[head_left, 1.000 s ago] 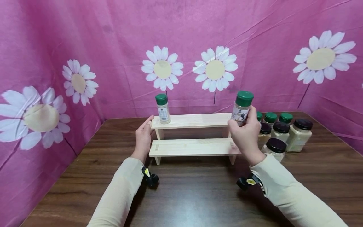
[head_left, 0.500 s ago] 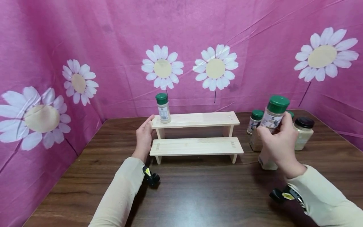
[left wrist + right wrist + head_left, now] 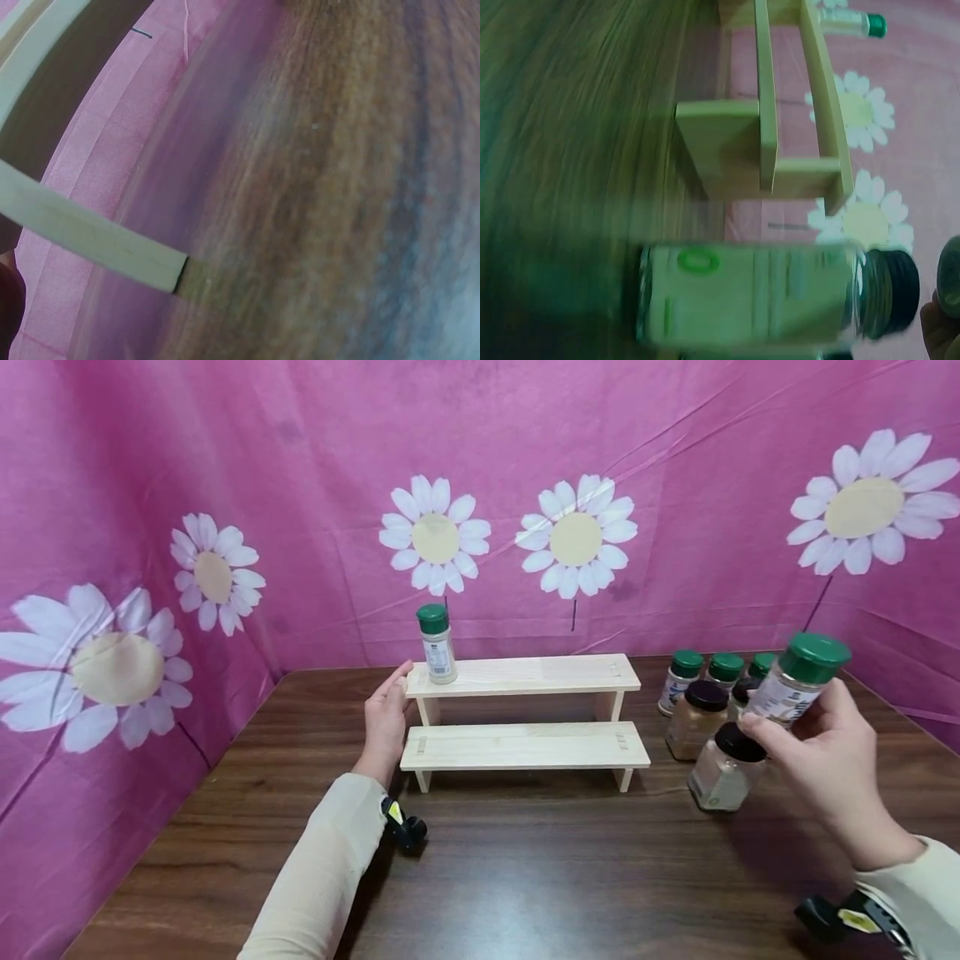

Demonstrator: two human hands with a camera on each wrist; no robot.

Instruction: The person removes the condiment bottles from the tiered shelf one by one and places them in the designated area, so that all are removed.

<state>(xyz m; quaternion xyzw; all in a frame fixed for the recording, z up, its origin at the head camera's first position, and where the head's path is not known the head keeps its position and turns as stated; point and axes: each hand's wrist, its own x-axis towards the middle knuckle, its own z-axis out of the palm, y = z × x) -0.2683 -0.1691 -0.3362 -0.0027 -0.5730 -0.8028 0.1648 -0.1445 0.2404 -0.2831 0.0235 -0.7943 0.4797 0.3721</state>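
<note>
My right hand (image 3: 832, 760), at the right in the head view, grips a spice jar with a green cap (image 3: 813, 657), tilted and raised above the other jars. In the right wrist view only a fingertip (image 3: 937, 330) and the held jar's end show at the right edge. My left hand (image 3: 385, 722) touches the left end of the two-tier wooden rack (image 3: 525, 747), its visible fingers fairly straight; its thumb is hard to make out. One green-capped spice jar (image 3: 438, 643) stands upright on the rack's upper shelf, at the left end.
Green-capped jars (image 3: 681, 681) stand in a back row right of the rack. Black-capped square jars stand before them, the nearest (image 3: 723, 772) in front; my right hand partly covers the group. A pink flowered cloth (image 3: 495, 427) hangs behind the wooden table (image 3: 480, 877).
My right hand has carried the green-capped spice jar from beside the upper shelf rightward, over the grouped jars. My left hand has stayed at the rack's left end.
</note>
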